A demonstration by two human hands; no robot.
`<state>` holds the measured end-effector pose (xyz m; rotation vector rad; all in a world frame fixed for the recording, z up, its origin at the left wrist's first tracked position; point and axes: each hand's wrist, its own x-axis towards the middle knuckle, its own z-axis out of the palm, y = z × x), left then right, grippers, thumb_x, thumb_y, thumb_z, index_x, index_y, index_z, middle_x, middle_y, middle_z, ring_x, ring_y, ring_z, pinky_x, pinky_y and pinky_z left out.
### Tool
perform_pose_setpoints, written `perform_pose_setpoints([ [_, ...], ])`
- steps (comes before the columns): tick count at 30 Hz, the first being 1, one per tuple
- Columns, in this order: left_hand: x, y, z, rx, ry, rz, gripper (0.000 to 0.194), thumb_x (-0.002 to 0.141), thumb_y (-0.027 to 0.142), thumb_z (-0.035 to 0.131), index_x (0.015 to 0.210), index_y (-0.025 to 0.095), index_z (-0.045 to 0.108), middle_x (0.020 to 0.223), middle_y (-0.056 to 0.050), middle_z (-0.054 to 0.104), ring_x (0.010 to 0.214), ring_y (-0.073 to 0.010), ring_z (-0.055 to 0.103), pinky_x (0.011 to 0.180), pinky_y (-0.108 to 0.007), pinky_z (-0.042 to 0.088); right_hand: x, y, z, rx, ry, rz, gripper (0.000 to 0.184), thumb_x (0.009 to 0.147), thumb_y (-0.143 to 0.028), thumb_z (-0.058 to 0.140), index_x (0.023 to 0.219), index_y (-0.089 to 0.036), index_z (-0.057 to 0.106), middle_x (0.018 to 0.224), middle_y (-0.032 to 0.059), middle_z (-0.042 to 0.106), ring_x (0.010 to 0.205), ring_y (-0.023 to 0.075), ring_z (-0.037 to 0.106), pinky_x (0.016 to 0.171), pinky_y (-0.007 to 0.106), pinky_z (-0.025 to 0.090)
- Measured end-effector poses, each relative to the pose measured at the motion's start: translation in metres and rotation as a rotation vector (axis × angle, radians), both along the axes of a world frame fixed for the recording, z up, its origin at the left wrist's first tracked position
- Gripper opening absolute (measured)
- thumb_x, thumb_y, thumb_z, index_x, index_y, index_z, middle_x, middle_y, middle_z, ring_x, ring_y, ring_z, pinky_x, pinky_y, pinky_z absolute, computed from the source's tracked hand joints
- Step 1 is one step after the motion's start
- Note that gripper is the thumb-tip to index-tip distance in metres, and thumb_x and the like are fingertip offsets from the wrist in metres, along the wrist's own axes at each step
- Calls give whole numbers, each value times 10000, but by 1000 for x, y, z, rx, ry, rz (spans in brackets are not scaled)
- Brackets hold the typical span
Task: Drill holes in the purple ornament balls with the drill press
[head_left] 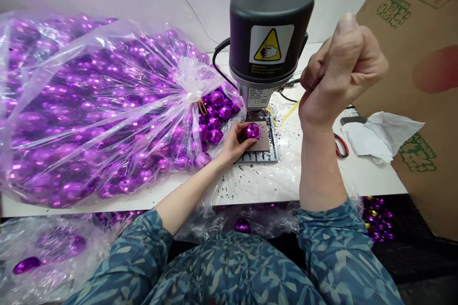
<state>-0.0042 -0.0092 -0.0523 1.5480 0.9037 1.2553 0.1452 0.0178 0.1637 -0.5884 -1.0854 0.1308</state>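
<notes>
My left hand [234,143] is closed around a shiny purple mirror ball [252,131], fingers and thumb at its left side. The ball rests on a brown square board [263,143] on the slotted metal base [275,152], directly under the spindle of a dark drill press [270,19]. Whether the tip touches the ball is too small to tell. My right hand [341,66] is raised in a fist to the right of the press head. What it grips, if anything, is hidden behind the fingers.
A big clear bag [89,105] of purple mirror balls fills the left, with loose balls [216,119] by its tied neck. Dark flakes dot the white table [286,171]. Rightward are red-handled scissors [341,147], crumpled white paper [379,136] and a cardboard box [425,119].
</notes>
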Motion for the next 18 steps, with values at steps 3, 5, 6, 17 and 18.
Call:
perform_pose_setpoints([
  [3,1,0,0,-4,-2,5,563,878,471,861,1282,223,558,1340,-136,701,1298,-287,695,1146,-510,559,-1,-5,-8,44,32,-7,683,910,-757,550,602,-224,253,476,-68,294,423,32,280,471,264,241],
  [5,1,1,-1,-4,1,10,558,879,471,860,1282,225,562,1324,-130,701,1279,-283,701,1137,-509,565,-1,-10,-16,78,54,-2,674,952,-643,596,594,-208,227,475,-66,269,419,19,265,474,249,201],
  [6,1,1,-1,-3,7,14,557,879,470,860,1282,224,565,1315,-128,700,1266,-281,704,1131,-509,568,-1,-13,-20,89,62,7,669,965,-587,611,593,-199,212,476,-64,249,416,16,262,473,243,187],
  [17,0,2,-2,29,18,23,548,881,488,860,1276,230,582,1282,-120,709,1225,-280,719,1095,-523,594,-3,-13,-40,291,112,82,698,955,-371,658,621,-160,83,473,-61,97,380,-19,210,400,176,172],
  [18,0,2,-2,31,14,24,551,879,496,860,1273,229,582,1285,-121,705,1230,-283,717,1095,-526,594,-2,-11,-42,302,115,73,698,951,-374,662,625,-163,82,475,-65,94,378,-21,200,397,172,170],
])
